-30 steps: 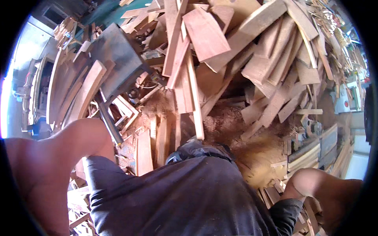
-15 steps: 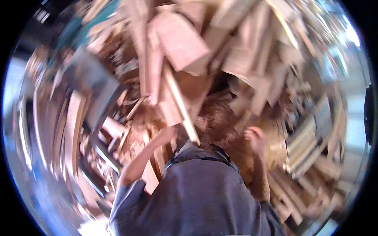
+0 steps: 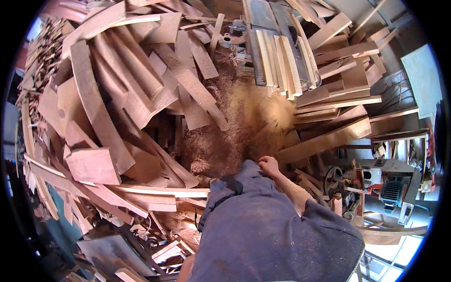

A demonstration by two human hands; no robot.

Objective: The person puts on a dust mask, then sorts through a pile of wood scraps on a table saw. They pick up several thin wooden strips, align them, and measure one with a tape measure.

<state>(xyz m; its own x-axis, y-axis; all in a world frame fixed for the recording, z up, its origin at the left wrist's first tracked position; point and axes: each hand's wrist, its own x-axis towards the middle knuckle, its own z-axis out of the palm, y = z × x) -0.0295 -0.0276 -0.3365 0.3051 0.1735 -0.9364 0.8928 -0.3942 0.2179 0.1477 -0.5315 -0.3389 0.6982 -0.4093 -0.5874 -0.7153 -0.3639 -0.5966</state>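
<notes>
My right hand [image 3: 268, 165] hangs at the front of my dark grey shirt, above the sawdust-covered floor [image 3: 211, 150]. Its fingers are curled in, and nothing shows in them. Sawdust clings to the right forearm. Closest to that hand is a long wooden board [image 3: 324, 140] at the edge of the right-hand pile, apart from the fingers. Of my left arm only a patch of skin [image 3: 186, 270] shows at the lower edge; the left hand is out of sight. Ahead, several pale wooden strips [image 3: 277, 61] lie side by side on a grey metal machine table [image 3: 261, 16].
Rough boards [image 3: 127, 70] are heaped high on the left, some jutting toward the floor. More planks [image 3: 345, 84] are stacked on the right. A machine with a green-finned motor [image 3: 394, 193] stands at the right. A grey metal plate [image 3: 115, 254] lies at the lower left.
My view has swung to the right, bringing the machine table with the pale strips and the motor into sight. The left hand has left the picture; the right hand is now nearer my body.
</notes>
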